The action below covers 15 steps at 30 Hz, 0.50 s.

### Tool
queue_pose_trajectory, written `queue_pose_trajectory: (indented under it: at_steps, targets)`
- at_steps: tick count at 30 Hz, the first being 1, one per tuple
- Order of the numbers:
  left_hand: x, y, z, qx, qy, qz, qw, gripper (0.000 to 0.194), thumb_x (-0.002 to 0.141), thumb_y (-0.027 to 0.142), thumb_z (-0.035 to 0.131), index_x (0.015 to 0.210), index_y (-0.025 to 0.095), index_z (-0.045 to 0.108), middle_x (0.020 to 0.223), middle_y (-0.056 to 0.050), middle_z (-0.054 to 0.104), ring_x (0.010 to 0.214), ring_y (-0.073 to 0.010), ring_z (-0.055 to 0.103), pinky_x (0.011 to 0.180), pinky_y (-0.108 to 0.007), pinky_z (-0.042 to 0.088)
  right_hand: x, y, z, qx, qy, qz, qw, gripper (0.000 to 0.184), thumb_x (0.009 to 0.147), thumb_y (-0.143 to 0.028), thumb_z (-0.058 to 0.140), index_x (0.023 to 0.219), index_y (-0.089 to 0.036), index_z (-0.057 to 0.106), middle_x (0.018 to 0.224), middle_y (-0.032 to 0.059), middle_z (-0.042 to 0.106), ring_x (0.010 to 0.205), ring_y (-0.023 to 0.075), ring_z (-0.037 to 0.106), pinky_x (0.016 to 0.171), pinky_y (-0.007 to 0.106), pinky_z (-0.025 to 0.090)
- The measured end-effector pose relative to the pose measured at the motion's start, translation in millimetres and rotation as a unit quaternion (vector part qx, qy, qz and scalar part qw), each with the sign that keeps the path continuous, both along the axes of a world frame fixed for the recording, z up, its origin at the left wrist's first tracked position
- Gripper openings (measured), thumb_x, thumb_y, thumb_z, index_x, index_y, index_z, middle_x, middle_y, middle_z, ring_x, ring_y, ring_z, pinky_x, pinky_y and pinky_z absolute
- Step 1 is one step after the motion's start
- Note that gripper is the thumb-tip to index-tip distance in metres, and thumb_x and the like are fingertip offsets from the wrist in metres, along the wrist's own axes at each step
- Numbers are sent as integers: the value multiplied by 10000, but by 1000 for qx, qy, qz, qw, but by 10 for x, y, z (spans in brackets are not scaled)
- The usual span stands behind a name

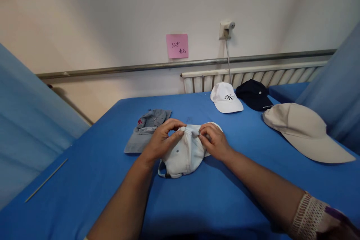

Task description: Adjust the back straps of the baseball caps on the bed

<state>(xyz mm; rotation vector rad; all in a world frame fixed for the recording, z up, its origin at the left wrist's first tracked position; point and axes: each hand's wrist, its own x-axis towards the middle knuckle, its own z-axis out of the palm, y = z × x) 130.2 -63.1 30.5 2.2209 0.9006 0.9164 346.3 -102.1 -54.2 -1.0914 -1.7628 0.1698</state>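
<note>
A pale, light-blue baseball cap [184, 155] rests on the blue-covered table in front of me, its strap end toward the lower left and its brim to the right. My left hand [165, 137] pinches the crown near the top button. On the other side of the crown, the fingers of my right hand [213, 139] are closed on the fabric near the brim. Between the two hands the cloth is creased into a fold. Just behind my left hand lies a grey cap [153, 120] with a red mark, partly collapsed.
A white cap [226, 97] and a black cap [253, 93] sit at the back right, with a large-brimmed beige cap [303, 127] nearer. A thin stick [46, 180] lies at left on the blue table cover [107, 165]. Blue curtains [33, 120] flank both sides; a radiator [206, 82] stands behind.
</note>
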Motion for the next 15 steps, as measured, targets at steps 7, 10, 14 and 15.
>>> queue_pose_trajectory:
  at_steps: [7, 10, 14, 15]
  targets:
    - [5, 6, -34, 107, 26, 57, 992, 221, 876, 328, 578, 1046, 239, 688, 1074, -71, 605, 1063, -225, 557, 959, -374, 432, 18, -328, 293, 58, -6, 5, 998, 49, 877, -196, 549, 839, -224, 537, 904, 76, 628, 843, 200, 598, 765, 354, 482]
    - [19, -35, -25, 146, 65, 56, 985, 228, 888, 293, 553, 1067, 248, 687, 1045, -73, 609, 1012, -218, 563, 921, -369, 445, -54, -458, 366, 24, -40, 80, 996, 51, 887, -204, 536, 842, -227, 541, 882, 58, 631, 805, 177, 606, 700, 309, 486]
    - [19, -62, 6, 142, 96, 26, 985, 251, 919, 231, 462, 1029, 241, 687, 986, -60, 638, 903, -190, 598, 809, -316, 470, -75, -422, 320, -28, -3, 108, 994, 127, 910, -220, 507, 787, -225, 535, 775, 20, 611, 718, 150, 589, 659, 282, 475]
    - [17, -62, 14, 137, 98, 26, 985, 247, 922, 238, 457, 1017, 235, 685, 969, -59, 647, 890, -189, 604, 798, -309, 470, -53, -373, 287, -33, 20, 77, 996, 127, 908, -220, 507, 786, -221, 542, 783, 22, 613, 718, 150, 585, 663, 286, 472]
